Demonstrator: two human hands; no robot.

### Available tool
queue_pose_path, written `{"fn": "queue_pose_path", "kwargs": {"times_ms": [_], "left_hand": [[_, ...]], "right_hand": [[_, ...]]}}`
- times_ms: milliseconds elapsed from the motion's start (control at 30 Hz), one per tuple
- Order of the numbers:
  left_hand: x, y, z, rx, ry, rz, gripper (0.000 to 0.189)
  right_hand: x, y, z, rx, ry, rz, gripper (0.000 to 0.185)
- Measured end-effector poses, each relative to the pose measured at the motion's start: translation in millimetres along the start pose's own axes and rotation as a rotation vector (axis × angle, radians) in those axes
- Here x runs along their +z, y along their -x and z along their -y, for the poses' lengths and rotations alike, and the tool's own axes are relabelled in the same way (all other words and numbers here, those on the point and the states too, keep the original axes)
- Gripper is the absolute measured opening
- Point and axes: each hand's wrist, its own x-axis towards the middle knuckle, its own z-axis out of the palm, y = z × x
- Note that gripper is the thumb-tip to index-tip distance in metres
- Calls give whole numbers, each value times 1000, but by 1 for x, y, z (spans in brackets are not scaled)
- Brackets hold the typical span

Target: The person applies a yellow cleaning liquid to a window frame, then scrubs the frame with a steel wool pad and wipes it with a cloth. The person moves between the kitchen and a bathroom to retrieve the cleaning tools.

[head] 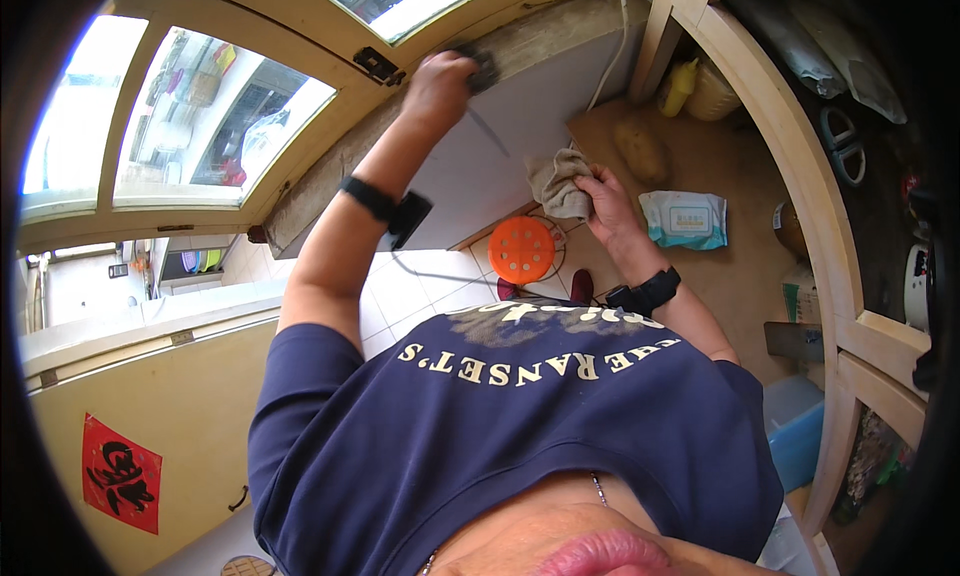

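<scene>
My left hand (441,84) is reaching up to the window ledge (555,32), closed around a dark object (484,67). Blur hides what that object is, and it seems to touch the ledge. Lower and to the right, my right hand (611,204) grips a crumpled beige cloth (561,184) in the air. Beside that hand, a white and teal pack of wipes (684,219) lies on a brown surface (720,276). Between my arms, an orange round stool (521,249) with holes in its top stands on the tiled floor.
A yellow-framed window (217,118) with a metal latch (379,65) is at upper left. A white cord (621,50) hangs by the wall. Wooden shelving (806,133) curves along the right, near a yellow bottle (680,88), a cleaver-like blade (791,341) and a blue bin (796,433).
</scene>
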Motion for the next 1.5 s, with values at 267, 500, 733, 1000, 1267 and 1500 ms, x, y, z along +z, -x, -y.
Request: {"fn": "queue_pose_path", "kwargs": {"times_ms": [267,500,733,1000,1267,1500], "left_hand": [[-14,59,26,-102,144,-139,27],[35,-40,-36,66,139,-194,23],[23,-26,-18,122,114,-71,28],[-20,62,27,11,153,-111,26],[38,-44,-23,131,189,-182,25],[47,-77,-39,80,195,-147,25]], "right_hand": [[-7,-3,-4,-31,8,-8,19],[-25,-4,-8,-37,7,3,19],[20,-16,0,-8,14,11,19],[22,-22,2,8,24,61,17],[3,-16,3,-27,-3,12,21],[11,-15,-4,12,19,-22,21]]}}
